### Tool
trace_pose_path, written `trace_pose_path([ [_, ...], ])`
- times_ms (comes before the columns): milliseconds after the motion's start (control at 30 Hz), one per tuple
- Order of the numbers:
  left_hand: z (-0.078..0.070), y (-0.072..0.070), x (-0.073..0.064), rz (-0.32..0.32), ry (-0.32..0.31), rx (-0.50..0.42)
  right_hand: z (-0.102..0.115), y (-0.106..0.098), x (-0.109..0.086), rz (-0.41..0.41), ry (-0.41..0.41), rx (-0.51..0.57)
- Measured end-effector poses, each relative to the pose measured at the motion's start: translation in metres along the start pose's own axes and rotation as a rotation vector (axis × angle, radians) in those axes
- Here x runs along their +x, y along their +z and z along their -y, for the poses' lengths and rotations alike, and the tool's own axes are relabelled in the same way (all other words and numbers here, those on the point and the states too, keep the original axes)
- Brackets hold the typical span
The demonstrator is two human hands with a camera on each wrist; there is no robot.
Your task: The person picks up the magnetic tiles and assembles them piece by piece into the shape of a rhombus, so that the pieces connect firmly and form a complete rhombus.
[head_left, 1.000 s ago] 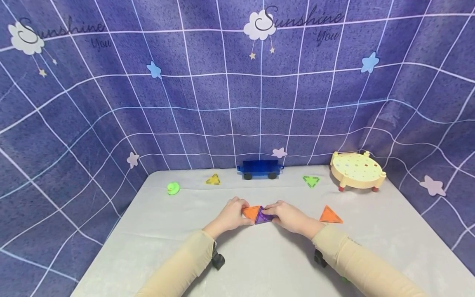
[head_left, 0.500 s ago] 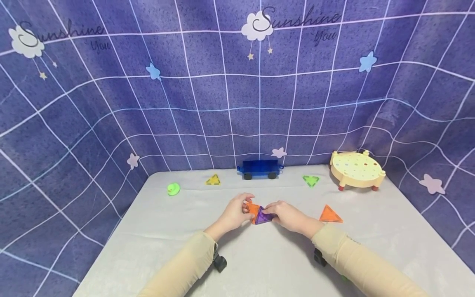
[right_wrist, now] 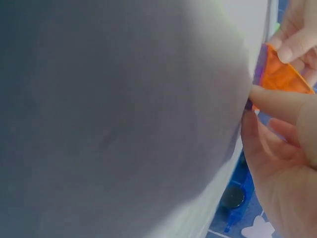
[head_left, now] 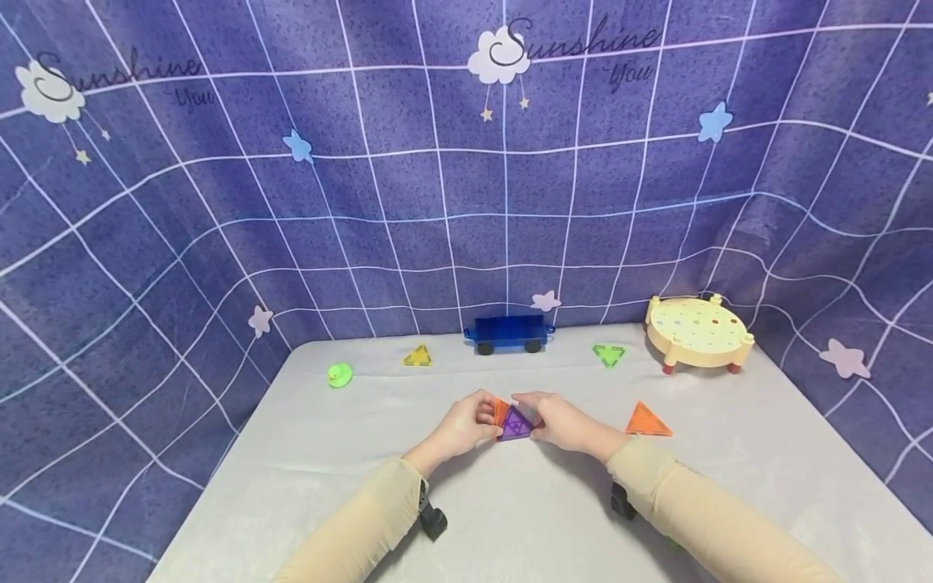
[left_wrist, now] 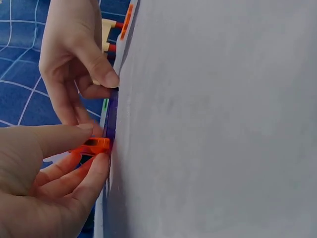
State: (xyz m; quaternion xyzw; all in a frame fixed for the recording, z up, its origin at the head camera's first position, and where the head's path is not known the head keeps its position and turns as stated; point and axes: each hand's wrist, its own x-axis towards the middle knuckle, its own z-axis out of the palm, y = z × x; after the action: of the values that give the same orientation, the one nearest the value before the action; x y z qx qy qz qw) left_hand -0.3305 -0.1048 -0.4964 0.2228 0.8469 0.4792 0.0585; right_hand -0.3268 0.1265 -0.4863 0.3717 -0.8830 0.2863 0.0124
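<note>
A purple triangular magnetic tile (head_left: 516,424) lies flat on the table in front of me. My right hand (head_left: 564,423) holds it by its right side, thumb and finger at the edge. Along its left edge an orange triangular magnetic tile (head_left: 500,411) is tipped up, pinched between the thumb and fingers of my left hand (head_left: 461,424). In the right wrist view the orange tile (right_wrist: 283,77) rises from the table beside the purple strip. The left wrist view has the orange tile (left_wrist: 96,145) edge-on, partly covered by fingers.
Another orange triangle (head_left: 647,421) lies right of my right hand. Behind are a yellow triangle (head_left: 418,356), a blue wheeled car base (head_left: 510,334) and a green triangle (head_left: 608,355). A green duck (head_left: 339,375) sits back left, a cream legged toy stand (head_left: 696,330) back right.
My left hand has tilted the orange tile up from lying flat beside the purple one. My right fingers have drawn off the purple tile's top to its right edge.
</note>
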Motion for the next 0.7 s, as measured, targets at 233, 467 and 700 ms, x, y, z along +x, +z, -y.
trace_pose_path([
  [233, -0.0006, 0.0005, 0.0001, 0.009, 0.042, 0.07, -0.0025, -0.0031, 0.0016, 0.106, 0.066, 0.171],
  [467, -0.0037, -0.0009, 0.0016, 0.012, 0.07, 0.155, -0.0048, -0.0051, 0.0004, 0.168, 0.093, 0.236],
  [700, -0.0041, -0.0021, 0.0026, 0.019, 0.066, 0.197, -0.004, -0.0069, 0.0001, 0.174, 0.069, 0.243],
])
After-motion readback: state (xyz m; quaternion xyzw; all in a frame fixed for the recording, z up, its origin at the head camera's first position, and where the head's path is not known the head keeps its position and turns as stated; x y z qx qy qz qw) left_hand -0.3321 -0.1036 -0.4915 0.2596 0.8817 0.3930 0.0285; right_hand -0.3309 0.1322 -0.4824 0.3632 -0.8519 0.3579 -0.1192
